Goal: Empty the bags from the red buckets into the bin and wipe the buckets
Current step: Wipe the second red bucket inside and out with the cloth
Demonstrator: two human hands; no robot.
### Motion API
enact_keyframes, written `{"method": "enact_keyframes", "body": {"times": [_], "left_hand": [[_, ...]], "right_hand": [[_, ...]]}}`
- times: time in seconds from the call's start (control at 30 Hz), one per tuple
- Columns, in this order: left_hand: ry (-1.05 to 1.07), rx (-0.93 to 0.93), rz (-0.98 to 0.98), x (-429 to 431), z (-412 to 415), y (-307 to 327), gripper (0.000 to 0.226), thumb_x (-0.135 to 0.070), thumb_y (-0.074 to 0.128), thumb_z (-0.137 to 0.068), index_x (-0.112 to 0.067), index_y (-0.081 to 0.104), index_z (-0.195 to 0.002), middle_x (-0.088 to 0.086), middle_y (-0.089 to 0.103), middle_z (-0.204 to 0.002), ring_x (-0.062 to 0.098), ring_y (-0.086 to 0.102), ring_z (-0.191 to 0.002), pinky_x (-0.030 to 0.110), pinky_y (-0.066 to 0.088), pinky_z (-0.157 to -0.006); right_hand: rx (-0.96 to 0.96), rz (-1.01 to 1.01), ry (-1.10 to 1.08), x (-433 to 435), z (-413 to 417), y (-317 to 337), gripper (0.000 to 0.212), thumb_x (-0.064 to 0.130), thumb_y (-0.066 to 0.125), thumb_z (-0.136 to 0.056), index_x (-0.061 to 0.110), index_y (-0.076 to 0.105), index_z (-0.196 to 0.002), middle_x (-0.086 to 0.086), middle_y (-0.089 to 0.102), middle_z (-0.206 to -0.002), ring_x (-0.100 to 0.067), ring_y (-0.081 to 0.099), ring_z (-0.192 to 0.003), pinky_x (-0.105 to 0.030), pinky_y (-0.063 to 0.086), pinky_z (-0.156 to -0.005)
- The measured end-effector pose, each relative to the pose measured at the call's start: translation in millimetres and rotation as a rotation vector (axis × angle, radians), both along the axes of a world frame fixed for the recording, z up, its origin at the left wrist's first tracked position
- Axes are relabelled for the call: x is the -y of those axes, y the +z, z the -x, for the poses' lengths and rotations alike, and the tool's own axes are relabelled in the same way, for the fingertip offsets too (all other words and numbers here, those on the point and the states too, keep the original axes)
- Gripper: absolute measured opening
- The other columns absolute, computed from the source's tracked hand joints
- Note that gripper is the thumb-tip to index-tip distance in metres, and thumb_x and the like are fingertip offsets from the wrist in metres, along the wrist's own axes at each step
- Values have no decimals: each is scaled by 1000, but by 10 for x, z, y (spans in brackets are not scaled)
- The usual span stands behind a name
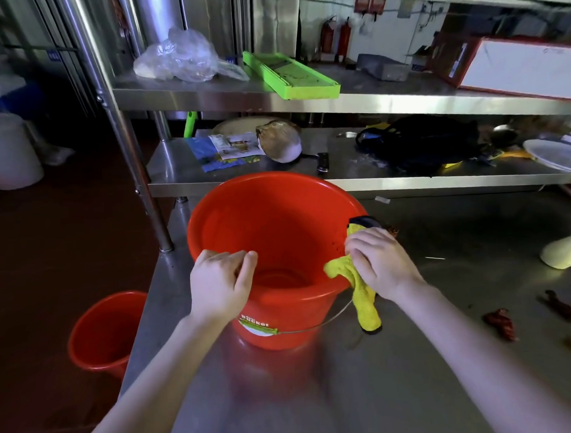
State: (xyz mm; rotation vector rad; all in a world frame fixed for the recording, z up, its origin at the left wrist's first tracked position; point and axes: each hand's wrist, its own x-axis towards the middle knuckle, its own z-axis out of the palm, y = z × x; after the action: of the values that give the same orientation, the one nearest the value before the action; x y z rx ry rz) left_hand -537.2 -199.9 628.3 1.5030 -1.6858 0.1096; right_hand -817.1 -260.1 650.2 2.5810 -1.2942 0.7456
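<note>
A red bucket point(271, 223) stands upright on the steel table point(416, 390), with no bag inside and its wire handle hanging down in front. My left hand point(220, 283) grips the near left rim. My right hand point(379, 261) holds a yellow cloth point(364, 298) against the right rim; the cloth drapes down the outside of the bucket. A second red bucket point(102, 332) stands on the floor to the left of the table, below its edge.
Dried red chillies point(501, 324) lie scattered on the table at the right, near a pale rounded object point(563, 250). Behind the bucket are steel shelves with a black bag point(418, 145), a green tray point(287, 73), a clear plastic bag point(179, 57) and a white plate point(556, 153).
</note>
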Motion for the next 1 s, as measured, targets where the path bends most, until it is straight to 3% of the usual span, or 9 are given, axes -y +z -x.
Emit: {"method": "enact_keyframes", "body": {"times": [0.17,0.3,0.47,0.53,0.63,0.7,0.83,0.9,1.0], "left_hand": [[44,39,18,30,-18,-6,48,-30,36,-98,-19,30,-51,2,37,-40,26,38,-40,37,40,-62],[26,72,6,-12,-61,3,48,-29,38,-97,-20,28,-51,-1,35,-40,26,37,-40,34,37,-61],[-3,8,1,-103,-156,21,50,-30,40,-95,-30,17,-51,-9,21,-39,10,25,-37,27,21,-56],[-13,-35,-10,-123,-218,26,50,-31,39,-95,-30,19,-50,-9,23,-38,10,28,-37,27,26,-54],[-53,-54,-72,-126,-426,7,54,-37,36,-96,-13,32,-48,1,37,-40,23,40,-41,37,38,-66],[-78,-10,-89,-88,-566,12,55,-36,38,-97,-9,34,-50,5,39,-43,25,41,-45,37,39,-63],[18,48,-106,21,-738,169,51,-24,49,-100,-3,47,-54,9,52,-55,30,52,-61,42,45,-66],[115,110,-108,-11,-575,222,50,-30,42,-101,-6,53,-58,10,58,-60,36,56,-66,44,47,-72],[40,113,-121,-205,-132,114,48,-34,29,-98,-18,48,-58,-1,57,-53,28,57,-57,40,47,-84]], "right_hand": [[296,71,-256,-391,-536,-198,32,18,39,-86,9,54,-60,-5,56,-64,-30,52,-69,-40,41,-73],[254,140,-312,-838,-1237,-280,27,24,47,-88,16,55,-63,-2,53,-62,-28,49,-66,-41,42,-71],[104,217,-75,-719,-1102,-187,30,27,50,-88,16,55,-61,-2,51,-58,-27,50,-58,-38,41,-59],[69,183,17,-522,-777,-105,28,22,48,-85,14,57,-60,-3,52,-58,-28,52,-58,-37,41,-60],[4,34,117,-271,-328,-7,30,19,42,-90,9,62,-68,-3,61,-68,-28,58,-69,-38,45,-74],[12,11,111,-216,-270,-18,33,19,40,-92,8,62,-70,-2,62,-72,-28,58,-73,-39,45,-81],[195,110,-87,-509,-732,-159,27,18,45,-84,13,53,-59,-3,52,-60,-30,51,-64,-39,41,-69],[227,134,-182,-726,-1114,-204,27,21,49,-82,16,50,-56,-2,50,-56,-29,49,-60,-39,39,-64],[164,139,-233,-918,-1583,-174,26,25,51,-82,18,54,-56,-2,54,-56,-27,52,-57,-37,40,-59]]}}
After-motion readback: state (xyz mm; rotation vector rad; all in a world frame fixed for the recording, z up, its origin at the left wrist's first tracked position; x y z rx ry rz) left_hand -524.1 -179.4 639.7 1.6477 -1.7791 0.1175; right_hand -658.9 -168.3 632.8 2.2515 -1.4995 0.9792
